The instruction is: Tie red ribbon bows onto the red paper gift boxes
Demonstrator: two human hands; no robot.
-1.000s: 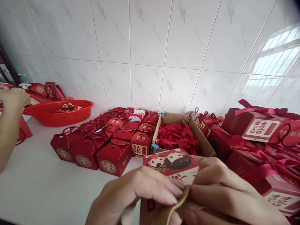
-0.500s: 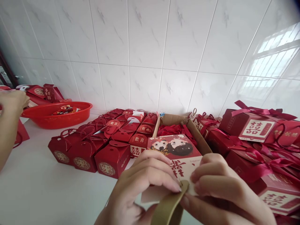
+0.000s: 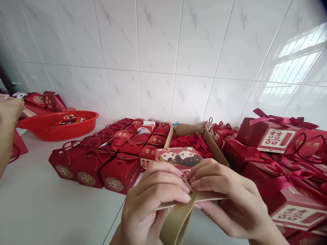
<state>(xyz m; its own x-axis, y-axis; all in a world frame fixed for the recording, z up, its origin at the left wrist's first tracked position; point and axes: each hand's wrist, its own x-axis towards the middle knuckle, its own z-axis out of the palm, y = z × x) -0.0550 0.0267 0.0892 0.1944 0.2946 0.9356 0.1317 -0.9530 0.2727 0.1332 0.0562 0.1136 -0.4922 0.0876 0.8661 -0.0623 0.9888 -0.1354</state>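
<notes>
A red and cream gift box [image 3: 182, 157] printed with two cartoon heads is in front of me, its near face partly hidden by my fingers. An olive-gold strap [image 3: 172, 223] loops down from its near edge. My left hand [image 3: 153, 194] is closed, pinching the strap's end against the pale card edge. My right hand [image 3: 227, 197] grips the same card edge from the other side, thumb below and fingers on top, right beside the strap's end. How the strap is fastened is hidden by the fingertips.
Behind the box, a cardboard carton [image 3: 214, 149] holds red ribbons. Rows of small red boxes [image 3: 114, 173] stand to the left, and ribboned boxes [image 3: 277, 139] are stacked at right. A red basin [image 3: 58, 131] with wrapped sweets sits far left, near another person's arm [image 3: 7, 132].
The box has tipped, so its near face is foreshortened. My right hand has shifted up and over the card edge. The other person's arm at left has moved closer to the frame edge.
</notes>
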